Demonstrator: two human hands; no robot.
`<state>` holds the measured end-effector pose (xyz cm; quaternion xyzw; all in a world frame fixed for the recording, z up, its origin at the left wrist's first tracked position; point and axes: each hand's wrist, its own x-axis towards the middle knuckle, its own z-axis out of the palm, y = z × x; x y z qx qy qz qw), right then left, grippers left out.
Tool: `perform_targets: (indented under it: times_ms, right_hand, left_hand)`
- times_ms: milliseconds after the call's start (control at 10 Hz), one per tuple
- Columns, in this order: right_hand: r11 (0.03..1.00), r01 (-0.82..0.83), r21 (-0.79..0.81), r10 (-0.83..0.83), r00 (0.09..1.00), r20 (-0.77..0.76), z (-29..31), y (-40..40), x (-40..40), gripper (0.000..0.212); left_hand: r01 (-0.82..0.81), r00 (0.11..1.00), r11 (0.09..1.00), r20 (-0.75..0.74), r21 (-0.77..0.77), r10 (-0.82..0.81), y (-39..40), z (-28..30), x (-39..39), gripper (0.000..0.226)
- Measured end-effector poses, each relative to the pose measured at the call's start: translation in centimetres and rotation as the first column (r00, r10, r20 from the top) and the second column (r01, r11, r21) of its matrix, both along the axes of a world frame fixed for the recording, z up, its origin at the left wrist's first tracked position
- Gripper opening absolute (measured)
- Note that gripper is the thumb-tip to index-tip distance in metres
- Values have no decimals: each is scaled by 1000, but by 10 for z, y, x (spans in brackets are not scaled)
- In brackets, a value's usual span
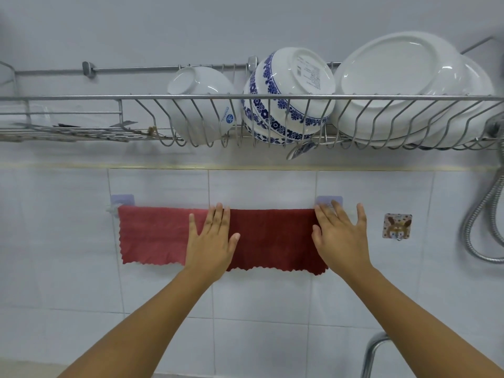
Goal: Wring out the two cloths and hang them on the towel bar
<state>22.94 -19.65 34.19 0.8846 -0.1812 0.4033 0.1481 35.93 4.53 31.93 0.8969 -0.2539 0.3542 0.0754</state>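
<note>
Two cloths hang side by side over the towel bar, whose left bracket shows at the wall. The lighter pink-red cloth hangs on the left and the darker red cloth on the right. My left hand lies flat with fingers spread where the two cloths meet. Flat over the dark cloth's right edge rests my right hand, its fingertips reaching the right bracket. Neither hand grips anything. The bar itself is hidden under the cloths.
A wire dish rack with white and blue-patterned bowls and plates hangs just above. A rabbit sticker hook is right of the bar. A metal shower hose loops at far right, and a faucet neck rises at bottom right.
</note>
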Motion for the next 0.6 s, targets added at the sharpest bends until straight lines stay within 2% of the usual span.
perform_targets:
  times_ms: [200, 400, 600]
  right_hand:
    - [998, -37, 57, 36, 999, 7, 1, 9, 3, 53]
    - [998, -24, 52, 29, 993, -110, -4, 6, -1, 58]
    - [982, -92, 163, 109, 989, -103, 9, 25, -6, 55]
  left_hand:
    - [1, 1000, 1000, -26, 7, -1, -1, 6, -2, 63]
    - [9, 996, 997, -89, 76, -2, 8, 14, -4, 61]
    - [26, 989, 997, -146, 74, -15, 20, 27, -18, 60]
